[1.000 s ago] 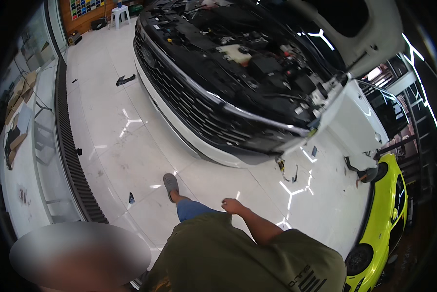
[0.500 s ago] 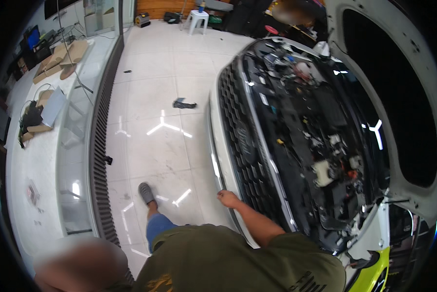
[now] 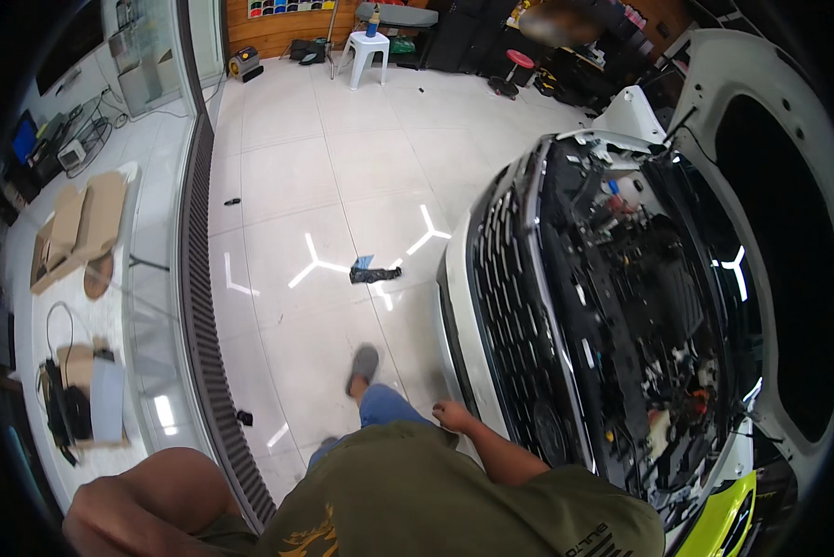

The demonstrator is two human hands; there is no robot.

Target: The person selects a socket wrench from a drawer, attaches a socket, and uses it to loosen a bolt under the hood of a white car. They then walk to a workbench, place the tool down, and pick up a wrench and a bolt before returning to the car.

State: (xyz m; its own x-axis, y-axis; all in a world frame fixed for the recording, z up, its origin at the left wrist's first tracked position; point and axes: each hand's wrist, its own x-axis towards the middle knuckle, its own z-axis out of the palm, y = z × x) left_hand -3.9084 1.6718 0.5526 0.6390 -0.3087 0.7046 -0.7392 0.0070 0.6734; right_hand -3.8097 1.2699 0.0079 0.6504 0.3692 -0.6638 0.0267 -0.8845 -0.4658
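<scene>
My right hand hangs beside the front bumper of a white car, its fingers curled in loosely and no object showing in them. A gap seems to lie between the hand and the bumper. Of my left arm, only the bent part shows at the lower left; the hand itself is out of view. On the tiled floor ahead of my feet lies a black elongated part with a bit of blue on it. The car's hood stands raised, and its engine bay is uncovered.
Along the left runs a dark ribbed rail under glass, with a white table holding open cardboard boxes behind it. A white stool bearing a bottle and a red-topped stool stand farther off. A lime-green panel is at lower right.
I have stepped forward, the other foot now leading. The floor part appears closer, and the car has shifted toward the right of view. My right hand stays low and curled.
</scene>
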